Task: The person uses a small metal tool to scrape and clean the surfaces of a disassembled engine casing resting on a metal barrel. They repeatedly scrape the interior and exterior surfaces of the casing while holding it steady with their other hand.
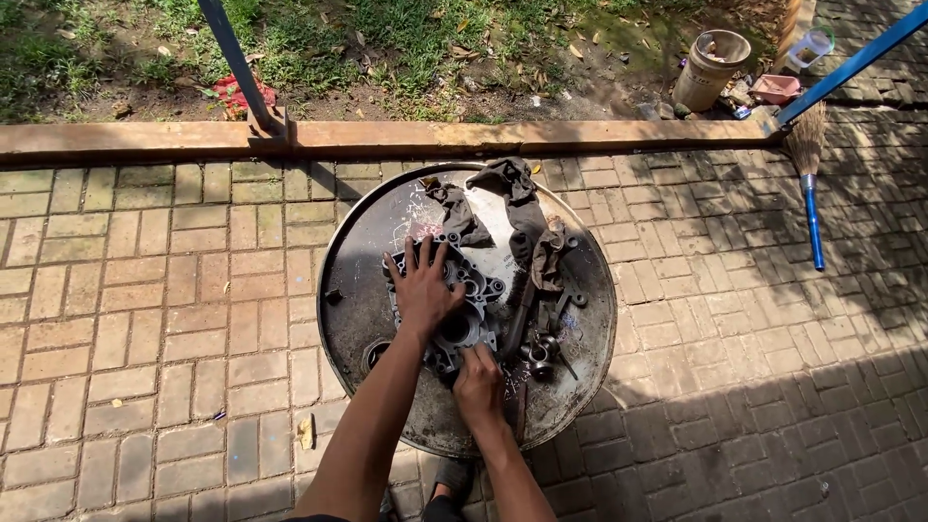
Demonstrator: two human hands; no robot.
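Note:
A grey metal engine cover (476, 290) lies flat on top of a rusty steel drum (358, 300). My left hand (422, 285) is spread palm-down on the cover, fingers apart, pressing it. My right hand (478, 379) is closed at the cover's near edge; what it grips is hidden under the fingers. Beside the cover on the right lie dark hand tools (541, 319) and a few small sockets (537, 356).
Dirty grey rags (517, 208) lie at the drum's far side. Brick paving surrounds the drum, with a concrete curb (387, 137) and grass beyond. A blue-handled broom (808, 184), a bucket (710, 68) and blue poles stand at the back.

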